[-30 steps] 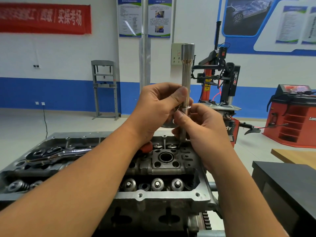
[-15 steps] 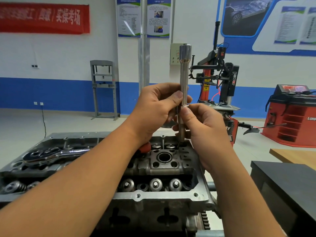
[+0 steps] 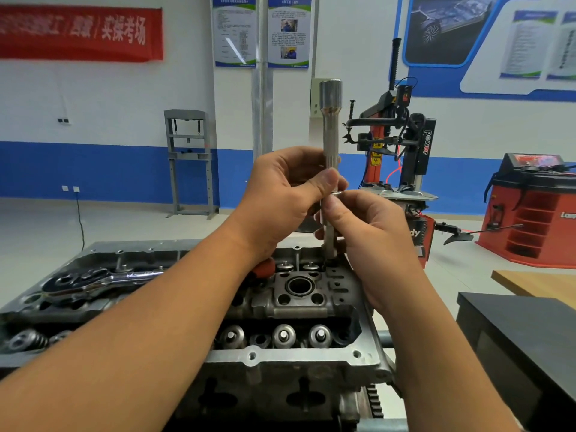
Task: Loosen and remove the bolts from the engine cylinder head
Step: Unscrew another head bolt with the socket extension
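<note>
A grey engine cylinder head (image 3: 280, 357) lies in front of me with valve springs and bolt holes exposed. A long silver socket extension (image 3: 330, 126) stands upright with its lower end on the head's far right corner. My left hand (image 3: 286, 194) pinches the shaft between thumb and fingers. Just below it, my right hand (image 3: 364, 232) pinches the shaft's lower part. The bolt under the tool is hidden.
A chrome ratchet wrench (image 3: 103, 277) with a red grip lies on the head's left side. A dark table (image 3: 523, 332) and a wooden bench top (image 3: 536, 282) stand at the right. A tyre changer (image 3: 402, 151) and a red cabinet (image 3: 536, 213) are behind.
The extension has stayed upright on the same spot. My thumbs have shifted slightly on the shaft, as in turning it by hand.
</note>
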